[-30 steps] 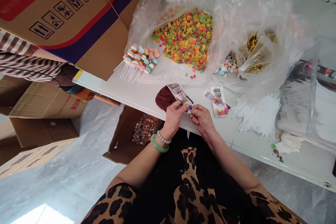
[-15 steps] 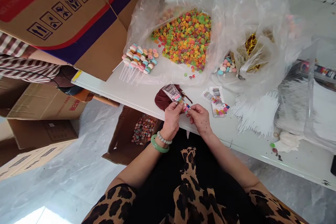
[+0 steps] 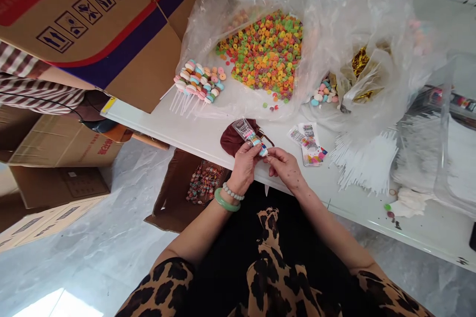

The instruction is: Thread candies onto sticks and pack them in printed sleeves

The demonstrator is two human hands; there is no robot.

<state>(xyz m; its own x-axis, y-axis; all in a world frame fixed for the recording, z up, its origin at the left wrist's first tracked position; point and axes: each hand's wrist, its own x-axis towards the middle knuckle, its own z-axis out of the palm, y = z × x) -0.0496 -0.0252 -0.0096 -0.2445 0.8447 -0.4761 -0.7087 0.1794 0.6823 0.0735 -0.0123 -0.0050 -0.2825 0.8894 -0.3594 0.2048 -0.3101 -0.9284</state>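
Tabletop (image 3: 178, 139): white, smooth, glossy. Large bag (image 3: 208, 34): clear, crinkled plastic. Open carton (image 3: 163, 203): brown, matt cardboard.

Daylight is soft and fairly even over the white table (image 3: 178, 137) around the fingers — shadows there are faint. Well below and left of the fingers, a patch of the marbled floor (image 3: 61, 303) glares nearly white. The plastic bags beyond the fingertips look hazy with sheen — and tiny print on the packet (image 3: 245, 130) is too small to read.
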